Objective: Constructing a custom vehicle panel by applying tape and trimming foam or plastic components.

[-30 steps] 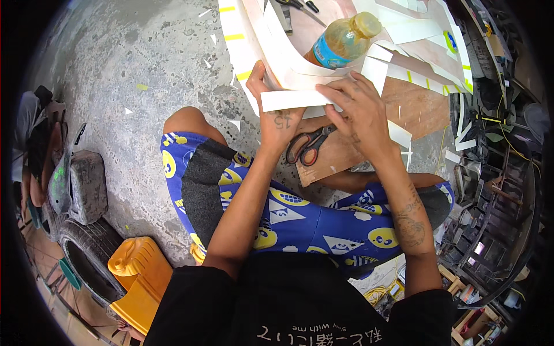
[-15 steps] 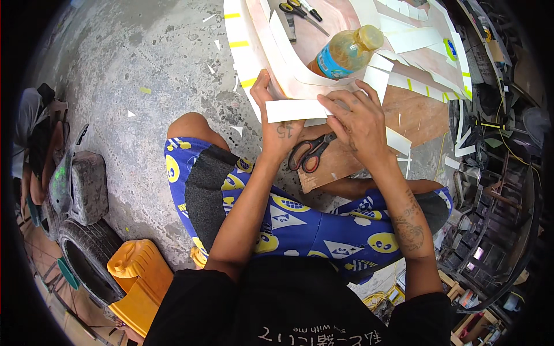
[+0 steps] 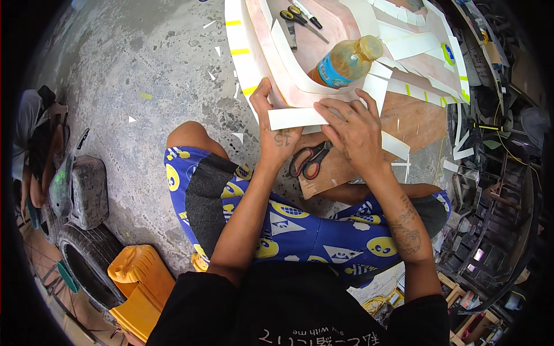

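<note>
A white card strip lies across the near edge of a curved, pinkish form faced with white card. My left hand is closed on the strip's left part, thumb raised beside the form's edge and fingers hidden beneath. At its right end, my right hand grips the strip, fingertips on top by the form. Just beyond stands a capped clear plastic bottle with a blue label and brownish contents. Black-and-red-handled scissors lie below the hands, on a brown board.
Yellow-and-black scissors and a marker rest inside the form. A green-blue tape measure is at its right. Card scraps dot the concrete floor. At left are a tire, a yellow jerrycan and another person.
The view has shifted slightly, so the form and bottle appear a little lower. My right fingers have moved slightly left along the strip; both hands keep hold of it.
</note>
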Motion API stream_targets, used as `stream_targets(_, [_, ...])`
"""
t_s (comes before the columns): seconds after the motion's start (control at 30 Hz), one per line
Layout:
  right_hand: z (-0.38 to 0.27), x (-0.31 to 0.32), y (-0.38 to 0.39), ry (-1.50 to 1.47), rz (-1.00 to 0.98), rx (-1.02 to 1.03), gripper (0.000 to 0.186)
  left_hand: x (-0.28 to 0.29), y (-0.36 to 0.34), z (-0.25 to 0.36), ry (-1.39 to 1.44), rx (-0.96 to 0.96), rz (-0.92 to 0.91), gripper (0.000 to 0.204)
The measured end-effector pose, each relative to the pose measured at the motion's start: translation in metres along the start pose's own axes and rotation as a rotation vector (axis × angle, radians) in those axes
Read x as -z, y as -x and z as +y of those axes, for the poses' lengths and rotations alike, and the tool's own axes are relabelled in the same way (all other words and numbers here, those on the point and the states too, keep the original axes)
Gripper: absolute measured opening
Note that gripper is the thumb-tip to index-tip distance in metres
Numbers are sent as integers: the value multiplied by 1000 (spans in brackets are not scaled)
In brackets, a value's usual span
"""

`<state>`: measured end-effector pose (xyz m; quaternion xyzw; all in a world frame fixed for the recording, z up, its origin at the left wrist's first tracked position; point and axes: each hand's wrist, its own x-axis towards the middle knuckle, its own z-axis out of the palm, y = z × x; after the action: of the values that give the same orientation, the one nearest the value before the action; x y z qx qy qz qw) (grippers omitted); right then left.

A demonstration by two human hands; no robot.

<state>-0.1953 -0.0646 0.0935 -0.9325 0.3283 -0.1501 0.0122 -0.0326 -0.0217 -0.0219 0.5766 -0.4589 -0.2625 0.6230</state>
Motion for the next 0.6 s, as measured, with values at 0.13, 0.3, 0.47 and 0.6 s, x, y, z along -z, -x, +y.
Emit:
stream_targets(0.13, [0, 0, 1, 22, 0, 5, 47, 3, 1, 5, -84, -31, 10, 90])
stream_targets(0.3, [0, -1, 0, 28, 0, 7, 49, 5, 0, 6, -29, -7, 22, 83])
stream_targets(0.47, [1, 0, 1, 16, 1, 2, 50, 13, -2, 10, -44, 15, -23, 77])
stream_targets(0.6, [2, 0, 1, 23, -5, 4, 50, 15, -2, 9, -5, 50, -28, 74])
